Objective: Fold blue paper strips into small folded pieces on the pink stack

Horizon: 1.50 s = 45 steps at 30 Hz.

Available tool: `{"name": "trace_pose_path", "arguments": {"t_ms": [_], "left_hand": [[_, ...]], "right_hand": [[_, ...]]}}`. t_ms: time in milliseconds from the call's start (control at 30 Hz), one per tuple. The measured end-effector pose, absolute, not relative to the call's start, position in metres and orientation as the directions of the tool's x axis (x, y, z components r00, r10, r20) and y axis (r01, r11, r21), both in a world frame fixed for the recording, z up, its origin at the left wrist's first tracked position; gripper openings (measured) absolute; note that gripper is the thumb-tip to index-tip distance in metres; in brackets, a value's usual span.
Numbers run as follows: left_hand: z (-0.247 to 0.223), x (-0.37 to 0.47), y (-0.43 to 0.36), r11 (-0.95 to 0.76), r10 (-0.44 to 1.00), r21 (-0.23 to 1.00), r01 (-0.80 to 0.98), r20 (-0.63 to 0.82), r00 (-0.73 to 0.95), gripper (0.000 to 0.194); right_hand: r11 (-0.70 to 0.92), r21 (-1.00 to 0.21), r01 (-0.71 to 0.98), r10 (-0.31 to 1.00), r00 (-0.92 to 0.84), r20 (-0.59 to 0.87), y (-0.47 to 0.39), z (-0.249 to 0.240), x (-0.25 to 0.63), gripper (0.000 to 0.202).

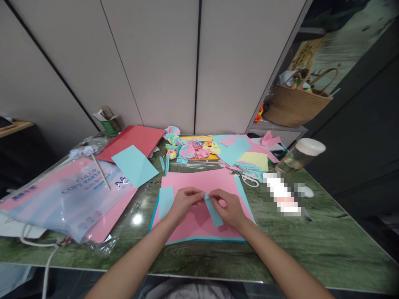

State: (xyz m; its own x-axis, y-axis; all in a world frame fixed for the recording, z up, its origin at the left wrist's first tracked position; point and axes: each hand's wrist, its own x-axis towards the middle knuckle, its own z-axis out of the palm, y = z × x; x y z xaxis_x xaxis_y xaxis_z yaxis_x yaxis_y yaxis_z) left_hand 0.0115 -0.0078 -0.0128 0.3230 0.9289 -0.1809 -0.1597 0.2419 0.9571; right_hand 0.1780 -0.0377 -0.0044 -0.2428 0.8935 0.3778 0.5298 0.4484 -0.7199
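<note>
Both hands pinch the upper end of a narrow light-blue paper strip (214,212) above a stack of pink sheets (187,228) with blue edges beneath. My left hand (188,202) is closed on the strip's top from the left. Fingers bent, my right hand (229,206) grips the same end from the right, and the strip slants down toward me between the hands. A light-blue sheet (166,201) lies on the stack's left side. White-handled scissors (250,179) rest just beyond its upper right corner.
Paper flowers (187,152) and cut paper lie behind the stack. A plastic bag of colour paper (71,191), a light-blue sheet (135,166) and a red sheet (134,139) are on the left. At the right stands a tilted-looking, white-lidded bottle (301,154); a basket (297,104) sits on a shelf.
</note>
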Motion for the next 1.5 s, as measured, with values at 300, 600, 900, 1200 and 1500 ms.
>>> {"name": "trace_pose_path", "arguments": {"t_ms": [300,600,900,1200,1500], "left_hand": [[-0.014,0.014,-0.007,0.207,0.939,0.97,-0.126,-0.161,0.305,0.019],[-0.012,0.011,-0.007,0.115,0.947,0.993,-0.025,-0.102,0.306,0.021],[-0.012,0.011,-0.007,0.08,0.954,0.997,0.02,-0.082,0.288,0.019],[-0.015,0.013,-0.007,0.131,0.952,0.991,0.015,-0.13,0.279,0.019],[-0.012,0.016,-0.007,0.152,0.952,0.988,0.029,-0.154,0.263,0.018]], "right_hand": [[0.126,-0.964,0.233,0.979,-0.189,0.082,-0.025,-0.007,0.174,0.016],[0.092,-0.967,0.238,0.988,-0.146,0.058,-0.026,-0.007,0.174,0.015],[0.076,-0.973,0.216,0.985,-0.167,0.04,-0.025,-0.011,0.175,0.014],[0.049,-0.976,0.21,0.985,-0.173,0.013,-0.023,-0.011,0.174,0.014],[0.04,-0.984,0.173,0.975,-0.223,0.0,-0.024,-0.01,0.174,0.017]]}}
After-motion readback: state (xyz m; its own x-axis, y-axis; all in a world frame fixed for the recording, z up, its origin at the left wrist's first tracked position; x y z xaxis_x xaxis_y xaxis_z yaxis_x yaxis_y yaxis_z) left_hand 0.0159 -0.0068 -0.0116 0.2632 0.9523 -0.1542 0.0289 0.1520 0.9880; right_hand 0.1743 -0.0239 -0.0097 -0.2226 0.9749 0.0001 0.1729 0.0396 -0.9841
